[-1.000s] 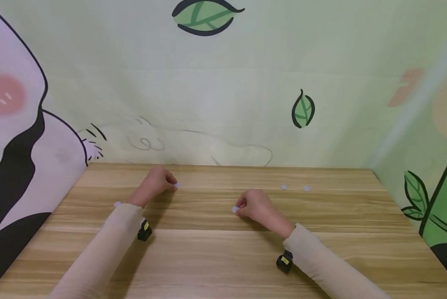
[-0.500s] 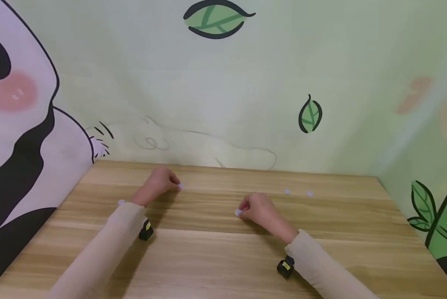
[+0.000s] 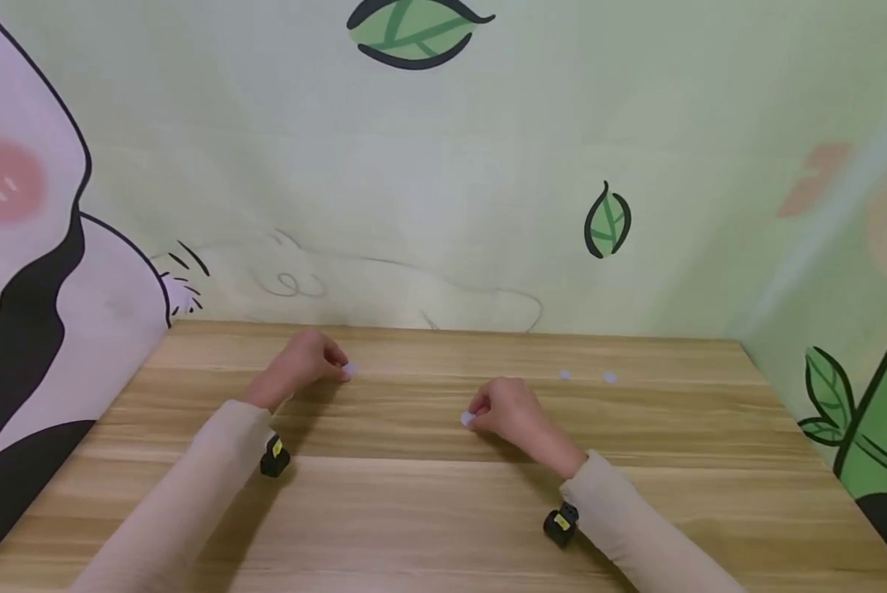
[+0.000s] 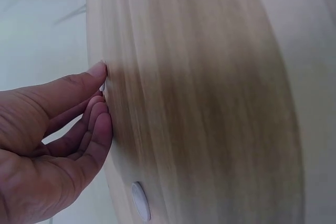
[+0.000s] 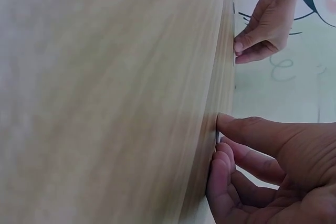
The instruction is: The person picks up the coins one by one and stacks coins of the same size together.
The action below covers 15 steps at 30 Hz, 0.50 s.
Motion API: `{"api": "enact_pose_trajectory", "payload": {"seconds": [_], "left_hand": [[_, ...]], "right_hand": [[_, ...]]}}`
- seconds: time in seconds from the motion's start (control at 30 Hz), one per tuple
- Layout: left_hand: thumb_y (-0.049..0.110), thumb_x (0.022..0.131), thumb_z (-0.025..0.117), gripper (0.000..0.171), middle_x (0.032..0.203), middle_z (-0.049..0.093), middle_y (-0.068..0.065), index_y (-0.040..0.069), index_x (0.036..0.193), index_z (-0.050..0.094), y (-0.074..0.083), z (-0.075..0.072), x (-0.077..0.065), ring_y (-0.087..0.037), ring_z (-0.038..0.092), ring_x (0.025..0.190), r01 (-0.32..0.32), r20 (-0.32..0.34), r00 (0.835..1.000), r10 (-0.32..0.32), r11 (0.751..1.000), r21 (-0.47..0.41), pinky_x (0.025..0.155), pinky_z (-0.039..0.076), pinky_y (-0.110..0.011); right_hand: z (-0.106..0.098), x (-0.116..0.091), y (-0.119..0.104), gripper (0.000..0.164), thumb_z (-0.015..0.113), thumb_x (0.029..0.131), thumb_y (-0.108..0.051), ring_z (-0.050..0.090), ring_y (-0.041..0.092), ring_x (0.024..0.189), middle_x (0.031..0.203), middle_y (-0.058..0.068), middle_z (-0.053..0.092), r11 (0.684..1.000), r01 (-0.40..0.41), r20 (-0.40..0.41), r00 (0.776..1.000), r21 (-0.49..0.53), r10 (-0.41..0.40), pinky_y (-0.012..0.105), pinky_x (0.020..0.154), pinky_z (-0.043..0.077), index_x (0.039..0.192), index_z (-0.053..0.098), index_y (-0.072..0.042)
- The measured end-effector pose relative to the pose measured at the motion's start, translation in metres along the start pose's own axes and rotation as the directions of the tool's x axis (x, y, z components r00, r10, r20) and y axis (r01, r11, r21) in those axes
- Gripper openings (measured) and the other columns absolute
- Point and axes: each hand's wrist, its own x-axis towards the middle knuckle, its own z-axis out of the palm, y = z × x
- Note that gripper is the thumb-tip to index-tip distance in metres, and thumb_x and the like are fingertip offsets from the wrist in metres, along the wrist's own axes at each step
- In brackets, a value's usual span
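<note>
The left hand (image 3: 301,367), arm stretched out, pinches a pale disc (image 3: 350,370) at the bench (image 3: 443,527); the right hand (image 3: 512,409), bent inward, pinches a nearer disc (image 3: 468,418). Two more discs (image 3: 609,377) lie rightward. The left wrist view reveals a loose disc (image 4: 140,201), hidden from the head view.

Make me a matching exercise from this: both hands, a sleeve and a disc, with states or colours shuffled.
1. Left hand
2. Right hand
3. Right sleeve
4. Rightmost disc in head view

A. Beige
B. Lying untouched on the table
C. Pinching a disc, farther from the panda drawing
D. Pinching another disc, nearer that drawing

Pairs: 1-D, 2-C, 3-A, 4-B
</note>
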Motion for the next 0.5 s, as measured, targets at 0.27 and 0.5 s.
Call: {"api": "enact_pose_trajectory", "payload": {"seconds": [0.27, 0.5], "left_hand": [[0.007, 0.083, 0.084, 0.026, 0.097, 0.076, -0.017, -0.007, 0.103, 0.076, -0.0021, 0.0023, 0.0007, -0.024, 0.069, 0.09, -0.044, -0.01, 0.999, 0.044, 0.999, 0.005, 0.081, 0.055, -0.038], [0.003, 0.085, 0.081, 0.029, 0.105, 0.075, -0.021, -0.005, 0.111, 0.074, -0.0061, 0.0057, 0.0022, -0.031, 0.07, 0.099, -0.049, 0.028, 0.998, 0.05, 0.999, -0.021, 0.084, 0.057, -0.037]], "right_hand": [[0.0019, 0.0001, -0.0003, 0.014, 0.086, 0.081, -0.014, 0.063, 0.01, 0.072, 0.08, 0.0, 0.072, 1.0, 0.0, 0.008, 1.0, -0.01, 0.0, 0.027, 0.07, 0.054, 0.089, 0.077, -0.006], [0.0034, -0.0009, -0.0001, 0.014, 0.087, 0.08, -0.013, 0.063, 0.011, 0.072, 0.079, 0.0, 0.073, 1.0, 0.015, 0.003, 1.0, -0.015, -0.015, 0.028, 0.071, 0.054, 0.087, 0.077, -0.006]]}}
